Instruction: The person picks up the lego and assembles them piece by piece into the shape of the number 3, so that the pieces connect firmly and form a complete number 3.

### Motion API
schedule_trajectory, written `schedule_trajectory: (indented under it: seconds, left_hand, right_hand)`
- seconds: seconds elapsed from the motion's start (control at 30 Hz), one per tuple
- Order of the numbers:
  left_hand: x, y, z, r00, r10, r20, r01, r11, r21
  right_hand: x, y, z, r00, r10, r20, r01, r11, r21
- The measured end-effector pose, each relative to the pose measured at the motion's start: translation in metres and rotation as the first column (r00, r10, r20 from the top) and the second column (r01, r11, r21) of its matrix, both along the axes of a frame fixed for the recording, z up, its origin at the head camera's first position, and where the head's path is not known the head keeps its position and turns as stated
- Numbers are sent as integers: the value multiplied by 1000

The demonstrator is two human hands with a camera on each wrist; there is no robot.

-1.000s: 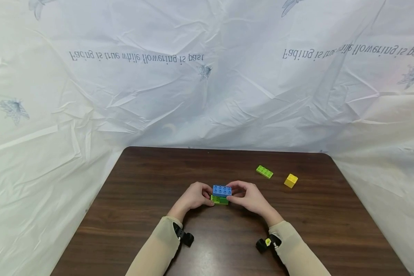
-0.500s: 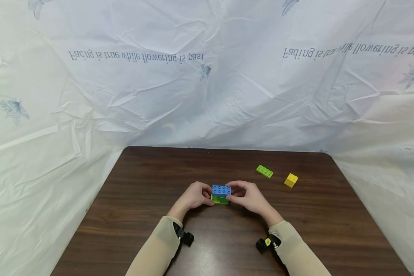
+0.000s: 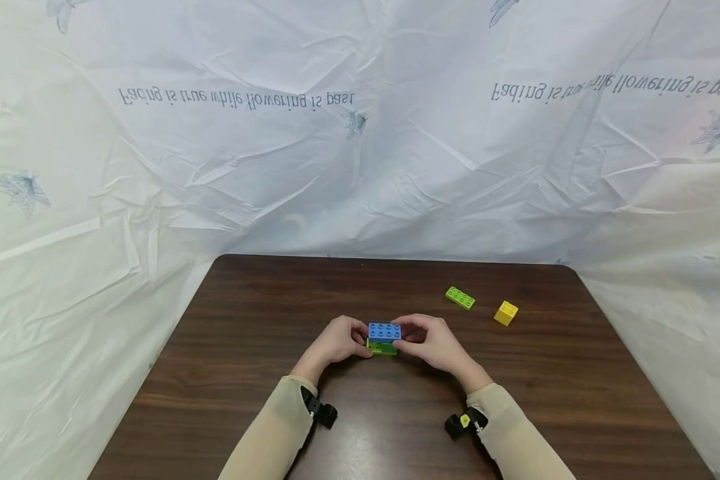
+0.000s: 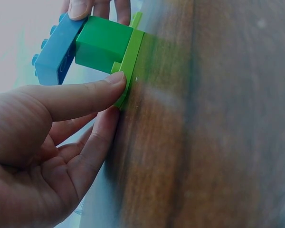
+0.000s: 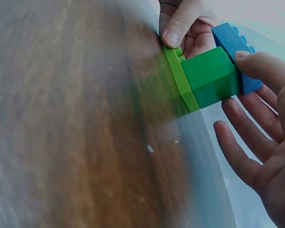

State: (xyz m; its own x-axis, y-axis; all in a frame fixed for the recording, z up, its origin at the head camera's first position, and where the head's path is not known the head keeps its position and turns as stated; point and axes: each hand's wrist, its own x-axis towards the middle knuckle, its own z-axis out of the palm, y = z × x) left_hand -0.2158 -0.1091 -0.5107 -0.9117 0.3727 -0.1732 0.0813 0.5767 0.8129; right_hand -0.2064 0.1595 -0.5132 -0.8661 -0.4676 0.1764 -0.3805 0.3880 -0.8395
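Note:
A lime green plate (image 4: 132,56) lies on the table, pinched at its left end between the thumb and fingers of my left hand (image 3: 338,340). On the plate's right part sits a darker green block (image 5: 211,76). Above that block is a blue eight-stud brick (image 3: 385,332), which my right hand (image 3: 435,341) pinches at its right end. Both wrist views show the blue brick tilted against the green block, with one side close to or touching its top. How far the studs engage is hidden.
Farther back on the right lie a second lime green plate (image 3: 460,298) and a yellow block (image 3: 506,313). The dark wooden table (image 3: 264,293) ends at a white printed sheet (image 3: 360,200) behind it.
Over the last second the blue brick has shifted very slightly to the left above the green block. Both hands keep nearly the same place and grip.

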Motion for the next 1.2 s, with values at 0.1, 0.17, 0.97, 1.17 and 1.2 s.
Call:
schedule_trajectory:
  seconds: [0.1,0.17,0.97,1.17,1.2]
  left_hand:
    - [0,0,-1,1000,1,-4,-1,1000,4]
    - [0,1,-1,1000,2,-5,-2,1000,6]
    - [2,0,0,999,-8,-32,9,1000,5]
    - [2,0,-1,999,-8,-36,8,1000,-4]
    - [2,0,-1,999,-8,-36,8,1000,-5]
  right_hand:
    - [1,0,0,1000,4,-24,-4,1000,11]
    - [1,0,1,999,9,-40,-9,1000,22]
    - [5,-3,9,993,16,-120,-1,992,127]
    - [7,-4,10,992,13,-123,6,988,154]
    - [8,-4,10,993,11,-120,8,988,156]
